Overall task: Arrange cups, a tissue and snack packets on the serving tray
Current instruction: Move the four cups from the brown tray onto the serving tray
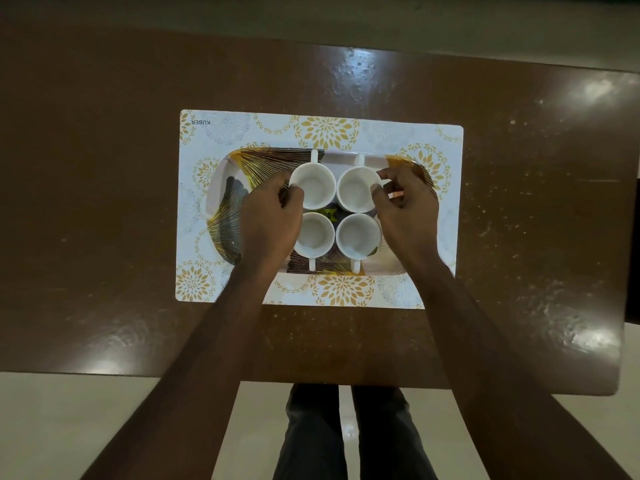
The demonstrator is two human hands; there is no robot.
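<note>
Four empty white cups (313, 190) stand two by two on the serving tray (221, 188) mid-counter. The left hand (273, 220) and right hand (405, 206) pinch the far cups' rims.

Four small white round cups stand upright and empty in a square of two rows on the long tray with gold and grey fan patterns (225, 188). The far left cup (313, 184) touches the left hand (272, 220) at its rim. The far right cup (356, 189) touches the right hand (405, 206). The near left cup (314, 235) and near right cup (358, 236) sit between the hands, handles pointing back.
</note>
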